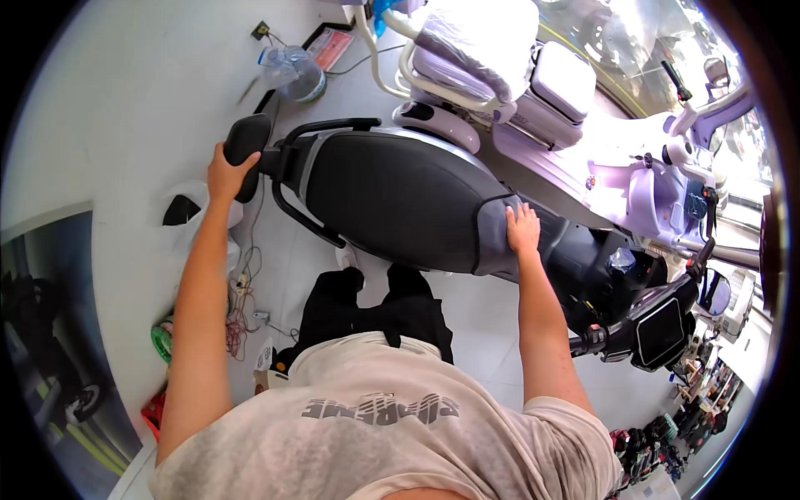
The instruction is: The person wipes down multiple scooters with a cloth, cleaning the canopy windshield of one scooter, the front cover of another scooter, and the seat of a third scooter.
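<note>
A black electric scooter stands crosswise in front of me, its long dark seat [392, 196] in the middle of the head view. My left hand [230, 171] is closed around the edge of the padded backrest [247, 142] at the scooter's rear. Between backrest and seat runs a black grab rail [304, 218]. On the grey front end of the seat [493, 237] rests my right hand [523, 230], its fingers stretched out flat. Further right are the scooter's handlebar and display [661, 332].
A lilac scooter [575, 158] stands close beyond the black one. By the left wall sit a large water bottle [296, 75] and a white plastic bag [208, 218]. Loose cables [242, 308] lie on the floor. Assorted parts [667, 425] crowd the lower right.
</note>
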`<state>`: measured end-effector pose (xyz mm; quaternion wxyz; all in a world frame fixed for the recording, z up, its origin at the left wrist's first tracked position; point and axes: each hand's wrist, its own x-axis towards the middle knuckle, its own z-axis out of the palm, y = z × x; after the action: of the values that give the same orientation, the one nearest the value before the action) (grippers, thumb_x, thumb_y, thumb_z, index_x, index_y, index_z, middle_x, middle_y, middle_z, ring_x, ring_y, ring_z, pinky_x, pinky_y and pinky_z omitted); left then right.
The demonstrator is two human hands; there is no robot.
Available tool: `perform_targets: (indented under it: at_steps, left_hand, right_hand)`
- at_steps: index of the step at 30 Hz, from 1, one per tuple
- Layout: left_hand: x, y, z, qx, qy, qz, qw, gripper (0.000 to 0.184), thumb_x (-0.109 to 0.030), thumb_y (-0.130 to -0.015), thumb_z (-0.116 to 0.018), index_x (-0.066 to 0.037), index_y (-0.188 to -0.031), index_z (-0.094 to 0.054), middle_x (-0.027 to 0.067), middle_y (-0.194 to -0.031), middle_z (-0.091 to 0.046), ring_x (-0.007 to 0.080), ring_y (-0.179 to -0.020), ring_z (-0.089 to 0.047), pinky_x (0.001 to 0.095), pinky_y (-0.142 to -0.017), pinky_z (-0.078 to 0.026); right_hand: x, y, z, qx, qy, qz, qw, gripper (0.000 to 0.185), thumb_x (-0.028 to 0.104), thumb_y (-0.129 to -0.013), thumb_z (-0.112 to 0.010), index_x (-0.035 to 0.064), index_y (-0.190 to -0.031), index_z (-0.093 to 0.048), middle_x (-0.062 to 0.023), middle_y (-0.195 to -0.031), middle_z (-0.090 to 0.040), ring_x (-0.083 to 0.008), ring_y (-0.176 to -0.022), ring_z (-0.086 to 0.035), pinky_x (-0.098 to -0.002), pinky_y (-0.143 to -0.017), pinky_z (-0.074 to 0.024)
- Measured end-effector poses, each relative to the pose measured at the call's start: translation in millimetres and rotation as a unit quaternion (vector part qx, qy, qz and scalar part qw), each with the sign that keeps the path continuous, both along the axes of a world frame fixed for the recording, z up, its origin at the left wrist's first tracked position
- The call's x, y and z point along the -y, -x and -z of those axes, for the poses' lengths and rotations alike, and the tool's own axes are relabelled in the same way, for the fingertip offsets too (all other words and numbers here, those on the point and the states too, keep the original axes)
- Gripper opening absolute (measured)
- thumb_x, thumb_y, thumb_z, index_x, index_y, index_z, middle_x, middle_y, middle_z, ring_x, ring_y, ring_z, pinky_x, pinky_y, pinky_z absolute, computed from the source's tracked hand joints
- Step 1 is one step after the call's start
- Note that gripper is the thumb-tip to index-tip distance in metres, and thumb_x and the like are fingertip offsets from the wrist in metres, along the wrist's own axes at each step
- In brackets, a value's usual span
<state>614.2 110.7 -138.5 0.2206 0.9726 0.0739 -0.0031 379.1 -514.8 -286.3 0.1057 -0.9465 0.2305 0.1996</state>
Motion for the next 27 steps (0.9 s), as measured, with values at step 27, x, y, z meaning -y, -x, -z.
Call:
perform_targets:
  at_steps: [27]
  left_hand:
    - [10.2,7.3,5.2,0.067,0.03,-0.002,0.997,0.073,-0.048,-0.072,-0.084,-0.003,-0.121,-0.056,0.0185,-0.105,-0.07,0.0414,-0.097,-0.067,0.0488,-0.082,-0.052]
  right_hand:
    - [-454.7,-170.2,-35.4,0.185,-0.02,-0.396,0.899,0.037,0.033,-0.082,-0.059,0.0015,-0.092,-0.076,-0.0139,-0.106,-0.072,-0.0323,-0.12,-0.056,-0.046,-0.119,-0.0269]
